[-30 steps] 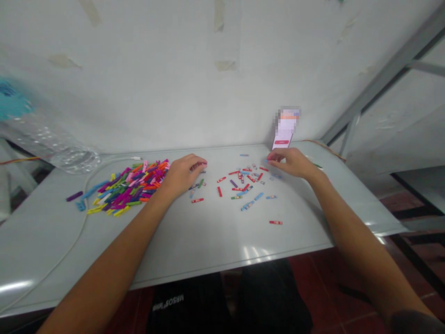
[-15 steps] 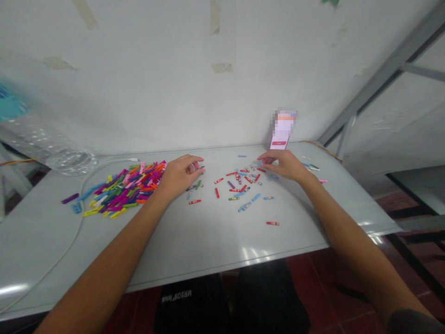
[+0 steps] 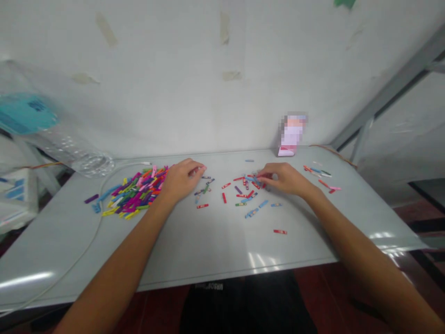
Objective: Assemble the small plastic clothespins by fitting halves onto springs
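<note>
1. As the head view has it, both hands are at the clips on the tabletop [image 3: 215, 250]: mixed pile [image 3: 139, 195] on the left, loose scatter [image 3: 224, 198] mid-table, small group [image 3: 325, 172] on the right.
2. Left hand [image 3: 182, 181]: beside the pile's right edge, thumb and forefinger bent close together. Can't tell if a clip is in that grip.
3. Right hand [image 3: 283, 178]: fingertips down at the scatter's right side, thumb and forefinger nearly meeting at a light blue clip [image 3: 249, 178]. Touching or pinched, can't tell.
4. Progress, my read: early. Most clips sit heaped in the pile, colours mixed. Scatter is mostly red and blue, some green and purple, no clear rows. Right group is only a few, mixed too. One red clip [image 3: 280, 231] lies apart, nearer the front edge.
5. Around: phone [image 3: 291, 139] propped at the wall, white cable [image 3: 92, 241] running by the pile.
</note>
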### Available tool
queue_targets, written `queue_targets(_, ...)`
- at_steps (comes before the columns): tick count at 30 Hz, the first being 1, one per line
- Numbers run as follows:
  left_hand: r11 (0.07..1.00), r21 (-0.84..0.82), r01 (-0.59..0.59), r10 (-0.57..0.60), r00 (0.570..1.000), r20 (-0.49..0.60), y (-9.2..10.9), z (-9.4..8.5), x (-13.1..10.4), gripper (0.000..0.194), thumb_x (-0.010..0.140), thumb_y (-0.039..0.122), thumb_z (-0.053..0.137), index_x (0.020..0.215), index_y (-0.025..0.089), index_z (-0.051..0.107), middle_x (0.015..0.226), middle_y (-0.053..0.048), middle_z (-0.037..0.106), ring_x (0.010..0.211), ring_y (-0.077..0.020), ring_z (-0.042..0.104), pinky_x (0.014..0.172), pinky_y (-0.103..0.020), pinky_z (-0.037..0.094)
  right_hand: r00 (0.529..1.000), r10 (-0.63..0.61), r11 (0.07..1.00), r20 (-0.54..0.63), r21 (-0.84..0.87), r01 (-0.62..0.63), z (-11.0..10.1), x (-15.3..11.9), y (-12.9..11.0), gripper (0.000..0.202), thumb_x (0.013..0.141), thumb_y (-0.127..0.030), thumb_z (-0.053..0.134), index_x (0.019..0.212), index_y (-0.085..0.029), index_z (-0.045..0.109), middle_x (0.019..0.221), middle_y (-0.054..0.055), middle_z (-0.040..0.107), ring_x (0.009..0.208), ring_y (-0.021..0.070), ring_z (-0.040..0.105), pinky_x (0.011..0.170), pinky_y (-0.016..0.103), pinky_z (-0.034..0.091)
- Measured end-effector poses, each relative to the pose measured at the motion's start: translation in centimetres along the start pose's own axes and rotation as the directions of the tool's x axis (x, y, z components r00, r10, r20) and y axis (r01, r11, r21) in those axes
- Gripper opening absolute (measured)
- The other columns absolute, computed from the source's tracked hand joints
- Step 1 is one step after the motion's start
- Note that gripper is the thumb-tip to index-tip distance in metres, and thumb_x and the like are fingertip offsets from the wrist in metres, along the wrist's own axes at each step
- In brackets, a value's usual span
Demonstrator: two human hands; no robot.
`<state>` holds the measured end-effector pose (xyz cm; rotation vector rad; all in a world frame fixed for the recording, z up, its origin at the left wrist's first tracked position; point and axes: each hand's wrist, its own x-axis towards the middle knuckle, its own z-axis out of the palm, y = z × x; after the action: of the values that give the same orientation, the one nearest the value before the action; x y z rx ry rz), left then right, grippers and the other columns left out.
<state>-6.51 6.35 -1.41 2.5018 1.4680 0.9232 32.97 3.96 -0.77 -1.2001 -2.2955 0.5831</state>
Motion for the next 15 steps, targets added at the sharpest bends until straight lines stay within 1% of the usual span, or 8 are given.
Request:
queue_targets(4,0.996,0.058,0.072,-0.07,0.997,-0.027,-0.7,-0.4,0.1,0.034,0.111,0.042,0.055,0.103,0.022,0.082,0.105,-0.011,0.082,0.101,-0.0296,0.074,0.098,-0.044,0.058,1.0,0.015,1.0,-0.026,-0.019,-0.016,0.3,0.0,0.4,0.025,0.106,-0.042,0.07,0.109,-0.026,0.088,0.099,0.007,0.086,0.084,0.0249,0.076,0.082,0.039,0.058)
queue_targets(7,0.989,0.119,0.091,-0.089,0.996,-0.028,-1.7,-0.2,0.2,0.034,0.109,0.044,0.057,0.108,0.022,0.082,0.118,-0.014,0.083,0.118,-0.035,0.071,0.112,-0.051,0.054,0.998,0.015,1.0,-0.062,-0.005,-0.015,0.5,0.0,1.0,0.027,0.106,-0.041,0.067,0.103,-0.024,0.088,0.093,0.006,0.084,0.079,0.023,0.073,0.078,0.036,0.056)
queue_targets(8,0.986,0.14,0.094,-0.092,0.996,-0.022,-2.0,-0.1,0.2,0.035,0.109,0.045,0.057,0.11,0.021,0.082,0.121,-0.014,0.082,0.121,-0.0364,0.069,0.115,-0.053,0.053,0.997,0.013,1.0,-0.079,0.001,-0.013,0.5,0.0,1.1,0.028,0.106,-0.041,0.067,0.101,-0.024,0.088,0.091,0.006,0.084,0.078,0.0227,0.073,0.077,0.035,0.055)
queue_targets(11,0.98,0.166,0.106,-0.105,0.994,-0.017,-2.5,0.3,0.3,0.038,0.109,0.047,0.056,0.113,0.021,0.083,0.124,-0.015,0.08,0.124,-0.0376,0.067,0.116,-0.056,0.051,0.992,0.011,1.0,-0.128,0.013,-0.009,0.4,0.1,1.1,0.03,0.105,-0.042,0.067,0.1,-0.022,0.088,0.09,0.007,0.084,0.077,0.0227,0.073,0.075,0.035,0.055)
queue_targets(15,0.978,0.18,0.109,-0.108,0.994,-0.013,-2.4,0.6,0.4,0.042,0.109,0.047,0.053,0.113,0.018,0.084,0.124,-0.017,0.08,0.123,-0.0382,0.066,0.115,-0.056,0.051,0.986,-0.016,0.999,-0.165,-0.03,0.011,0.4,0.1,0.6,0.029,0.106,-0.041,0.067,0.1,-0.021,0.088,0.089,0.007,0.084,0.074,0.0218,0.072,0.073,0.034,0.054)
